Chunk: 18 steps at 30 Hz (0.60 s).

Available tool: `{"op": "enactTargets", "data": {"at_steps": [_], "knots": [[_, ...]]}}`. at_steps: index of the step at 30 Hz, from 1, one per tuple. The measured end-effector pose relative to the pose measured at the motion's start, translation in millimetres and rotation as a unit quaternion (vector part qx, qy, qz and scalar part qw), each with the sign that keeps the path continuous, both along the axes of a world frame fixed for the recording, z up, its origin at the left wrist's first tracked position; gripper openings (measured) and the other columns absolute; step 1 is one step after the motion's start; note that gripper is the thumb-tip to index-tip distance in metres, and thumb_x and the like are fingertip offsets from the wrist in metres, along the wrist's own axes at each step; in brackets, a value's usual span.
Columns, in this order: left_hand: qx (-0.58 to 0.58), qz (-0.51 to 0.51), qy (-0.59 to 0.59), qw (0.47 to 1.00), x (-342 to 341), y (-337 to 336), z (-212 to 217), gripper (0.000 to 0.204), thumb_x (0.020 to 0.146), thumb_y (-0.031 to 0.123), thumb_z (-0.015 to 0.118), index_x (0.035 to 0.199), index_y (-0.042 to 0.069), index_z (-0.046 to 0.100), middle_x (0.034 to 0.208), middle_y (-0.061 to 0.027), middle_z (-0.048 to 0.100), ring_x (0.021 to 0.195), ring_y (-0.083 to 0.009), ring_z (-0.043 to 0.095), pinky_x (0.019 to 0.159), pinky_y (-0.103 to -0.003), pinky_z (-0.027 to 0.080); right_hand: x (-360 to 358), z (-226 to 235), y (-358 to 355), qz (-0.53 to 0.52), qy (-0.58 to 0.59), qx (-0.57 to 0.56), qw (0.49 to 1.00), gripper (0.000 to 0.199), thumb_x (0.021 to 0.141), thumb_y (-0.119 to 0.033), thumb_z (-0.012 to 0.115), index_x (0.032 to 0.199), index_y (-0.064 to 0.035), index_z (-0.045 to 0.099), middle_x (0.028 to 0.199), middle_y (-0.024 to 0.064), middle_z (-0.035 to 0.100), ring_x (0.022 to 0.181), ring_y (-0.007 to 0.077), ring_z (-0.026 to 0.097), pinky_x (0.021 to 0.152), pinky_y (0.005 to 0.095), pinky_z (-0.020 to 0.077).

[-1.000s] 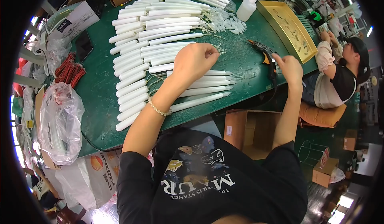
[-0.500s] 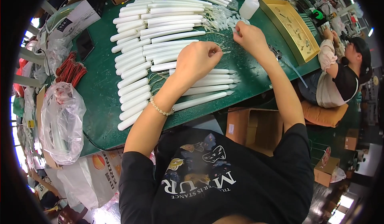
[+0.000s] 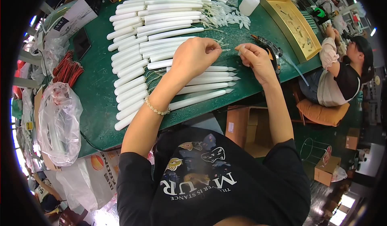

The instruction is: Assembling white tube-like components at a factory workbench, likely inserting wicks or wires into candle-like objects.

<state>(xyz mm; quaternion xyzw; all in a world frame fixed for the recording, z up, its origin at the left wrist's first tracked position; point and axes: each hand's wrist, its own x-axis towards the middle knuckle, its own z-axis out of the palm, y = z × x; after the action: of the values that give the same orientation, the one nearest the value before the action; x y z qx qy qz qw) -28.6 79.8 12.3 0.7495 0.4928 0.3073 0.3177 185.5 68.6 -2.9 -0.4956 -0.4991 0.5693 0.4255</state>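
Observation:
White electric taper candles (image 3: 175,17) lie in rows across the green table, many with thin wires at their right ends. Nearer me, several have clear flame-shaped tips (image 3: 232,69) fitted. My left hand (image 3: 195,58) is closed in a pinch over the candles, close to thin wire ends (image 3: 225,49); what its fingertips hold is hidden. Just right of it, my right hand (image 3: 258,62) pinches a small pale piece, seemingly a loose clear tip, its fingers partly covering it. A pile of loose clear tips (image 3: 238,19) lies beyond my right hand.
Right of my right hand lie pliers (image 3: 274,50), with a shallow gold tray (image 3: 287,28) beyond. A white squeeze bottle (image 3: 250,4) stands by the tips. Red wires (image 3: 67,69) and a plastic bag (image 3: 60,125) are at left. A co-worker (image 3: 336,68) sits at right.
My right hand has come back from the pile of clear tips toward me, a small pale piece now in its fingers. The pliers show more fully. My left hand stays nearly in place.

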Motion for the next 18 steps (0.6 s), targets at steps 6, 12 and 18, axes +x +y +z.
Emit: {"op": "enactTargets", "data": {"at_steps": [6, 12, 18], "knots": [[-0.009, -0.011, -0.019, 1.0, -0.1, 1.0, -2.7, 0.021, 0.081, 0.021, 0.062, 0.086, 0.001, 0.067, 0.062, -0.0047, 0.058, 0.056, -0.0103, 0.052, 0.055, -0.025, 0.043, -4.4, 0.6, -3.7, 0.007, 0.058, 0.009, 0.998, 0.023, 0.087, -0.014, 0.06, 0.105, 0.0005, 0.061, 0.085, 0.0052, 0.063, 0.074, 0.0075, 0.056, 0.067, 0.0181, 0.0433], [-0.012, -0.022, -0.017, 1.0, -0.5, 1.5, -1.8, 0.022, 0.082, 0.021, 0.061, 0.086, 0.001, 0.067, 0.061, -0.0041, 0.058, 0.056, -0.0093, 0.051, 0.054, -0.025, 0.042, -8.4, 1.4, -6.4, 0.038, 0.043, 0.021, 0.998, 0.023, 0.087, -0.012, 0.06, 0.106, 0.0004, 0.06, 0.086, 0.0049, 0.064, 0.074, 0.0066, 0.057, 0.066, 0.0172, 0.0442], [-0.01, -0.027, -0.018, 0.999, -0.8, 2.0, -3.4, 0.022, 0.082, 0.021, 0.061, 0.087, 0.0, 0.067, 0.061, -0.0042, 0.057, 0.056, -0.0094, 0.051, 0.054, -0.025, 0.041, -7.7, 0.0, -5.5, 0.048, 0.041, 0.025, 0.998, 0.023, 0.087, -0.012, 0.06, 0.107, 0.0008, 0.06, 0.086, 0.0051, 0.064, 0.074, 0.0068, 0.057, 0.067, 0.0176, 0.0446]]}}
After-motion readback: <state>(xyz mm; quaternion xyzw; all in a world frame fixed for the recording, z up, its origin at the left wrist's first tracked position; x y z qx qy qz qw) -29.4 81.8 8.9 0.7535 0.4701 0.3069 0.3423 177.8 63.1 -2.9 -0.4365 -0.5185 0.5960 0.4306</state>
